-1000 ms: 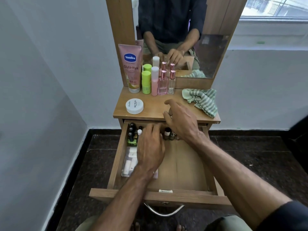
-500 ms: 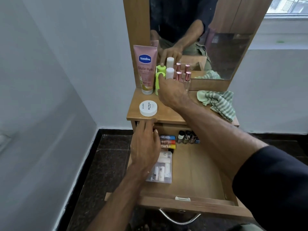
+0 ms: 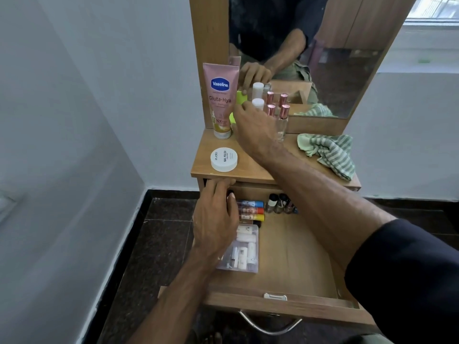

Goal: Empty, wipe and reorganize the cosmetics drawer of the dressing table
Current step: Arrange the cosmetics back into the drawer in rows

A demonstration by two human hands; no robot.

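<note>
Green bottle (image 3: 233, 117) upright, right hand (image 3: 255, 131) gripping it, left hand (image 3: 216, 217) flat, relaxed.

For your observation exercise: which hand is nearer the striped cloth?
Right. The right hand is on the tabletop left of the cloth; the left hand is lower, in the drawer.

Right hand (image 3: 257, 131) at tabletop bottles (image 3: 283, 120).

You see a pink Vaseline tube (image 3: 220, 100) with a gold base, a lime-green bottle (image 3: 240, 97), a white-capped bottle (image 3: 257, 103), rose-gold caps on clear perfume bottles (image 3: 284, 120), a white jar (image 3: 223, 159), a green-and-white striped cloth (image 3: 330, 151), and blue, red and yellow-capped tubes (image 3: 250, 210) in the tan wooden drawer (image 3: 298, 256).
</note>
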